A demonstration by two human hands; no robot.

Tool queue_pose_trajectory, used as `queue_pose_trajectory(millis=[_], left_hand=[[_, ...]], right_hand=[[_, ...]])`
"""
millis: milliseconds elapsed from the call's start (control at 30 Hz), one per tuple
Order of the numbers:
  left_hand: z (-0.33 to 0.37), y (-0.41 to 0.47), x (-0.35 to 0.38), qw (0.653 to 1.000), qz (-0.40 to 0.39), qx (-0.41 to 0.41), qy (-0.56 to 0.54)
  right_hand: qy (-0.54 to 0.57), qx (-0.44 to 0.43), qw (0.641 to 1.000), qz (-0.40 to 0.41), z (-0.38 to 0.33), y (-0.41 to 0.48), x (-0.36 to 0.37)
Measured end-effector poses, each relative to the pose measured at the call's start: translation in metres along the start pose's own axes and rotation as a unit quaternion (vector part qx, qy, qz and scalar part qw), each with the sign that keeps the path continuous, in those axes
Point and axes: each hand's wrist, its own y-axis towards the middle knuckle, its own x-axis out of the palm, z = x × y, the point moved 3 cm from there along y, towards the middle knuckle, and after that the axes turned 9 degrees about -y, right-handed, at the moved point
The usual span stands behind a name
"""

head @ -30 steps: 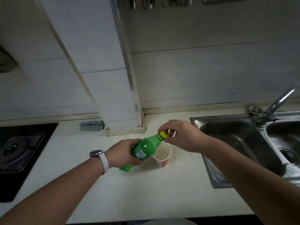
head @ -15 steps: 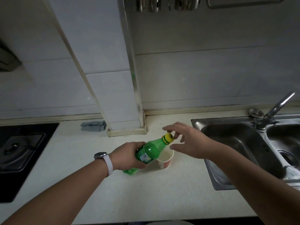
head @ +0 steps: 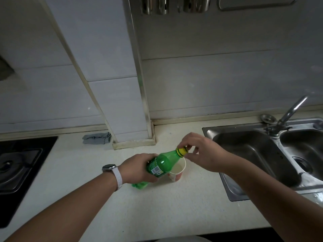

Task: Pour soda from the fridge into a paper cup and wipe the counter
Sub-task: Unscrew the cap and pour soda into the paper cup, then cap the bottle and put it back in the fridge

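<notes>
A green soda bottle (head: 161,163) with a yellow cap (head: 182,151) is tilted to the right over the white counter (head: 157,210). My left hand (head: 138,169) grips its body around the label. My right hand (head: 202,153) pinches the cap with thumb and fingertips. A paper cup (head: 177,172) stands upright on the counter just behind and below the bottle's neck; the bottle hides its left part.
A steel double sink (head: 262,154) with a tap (head: 290,114) lies to the right. A black gas hob (head: 19,168) sits at the left. A grey cloth (head: 97,137) lies by the wall next to a tiled column (head: 122,102).
My right hand let go of the cap, spread open, then came back and pinches it again. The bottle stays tilted in my left hand. The camera shifted slightly.
</notes>
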Motion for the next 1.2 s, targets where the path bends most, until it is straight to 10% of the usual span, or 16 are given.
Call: queue_pose_trajectory(millis=[167, 733, 1200], left_hand=[[0.000, 0.002, 0.001, 1.000, -0.008, 0.006, 0.008], [-0.005, 0.008, -0.003, 1.000, -0.017, -0.003, 0.011], [-0.013, 0.007, 0.001, 1.000, 0.006, -0.017, -0.015]], right_hand=[[-0.131, 0.103, 0.986, 0.015, 0.000, 0.004, 0.005], [-0.026, 0.063, 0.997, -0.033, 0.003, 0.008, 0.000], [-0.218, 0.100, 0.971, -0.006, -0.014, 0.019, 0.018]])
